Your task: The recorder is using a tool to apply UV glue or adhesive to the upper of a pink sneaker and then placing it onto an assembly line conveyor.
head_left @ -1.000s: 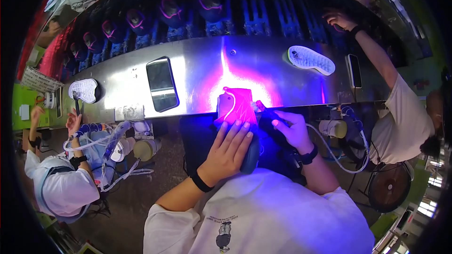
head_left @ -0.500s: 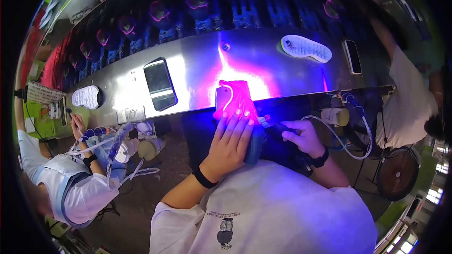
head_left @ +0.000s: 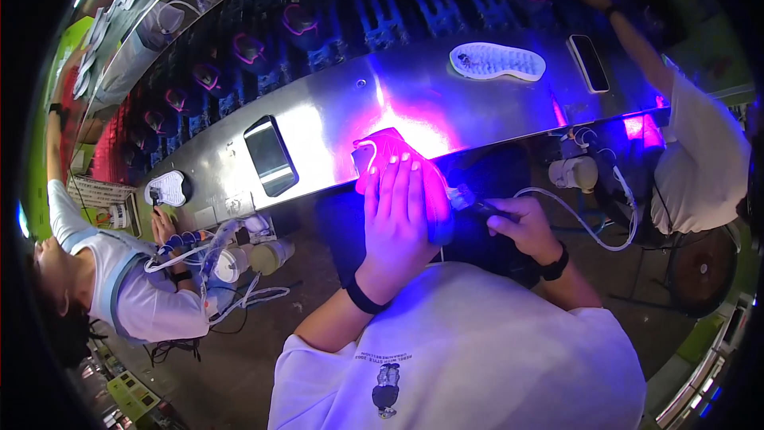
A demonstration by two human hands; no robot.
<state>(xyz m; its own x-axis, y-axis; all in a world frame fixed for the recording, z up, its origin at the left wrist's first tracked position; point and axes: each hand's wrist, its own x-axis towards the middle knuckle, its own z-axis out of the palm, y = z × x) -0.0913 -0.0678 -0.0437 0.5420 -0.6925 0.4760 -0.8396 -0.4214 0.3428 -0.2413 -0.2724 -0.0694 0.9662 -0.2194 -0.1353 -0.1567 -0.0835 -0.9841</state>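
Note:
A shoe upper, lit pink and violet, rests against the near edge of the metal bench. A bright curved line runs along its far end. My left hand lies over its top with fingers stretched along it, holding it; the thumb is hidden. In my right hand, closed round the dark handle, is a brush. Its pale bristles meet the right side of the shoe upper.
On the bench lie a phone, a white shoe sole and another phone. Behind runs a dark conveyor carrying shoes. Hoses and pots hang under the bench edge. Co-workers sit at left and right.
The view has turned slightly. My left hand has shifted a little on the shoe upper, and the brush stays at its right side. The right co-worker's arm now shows reaching over the conveyor.

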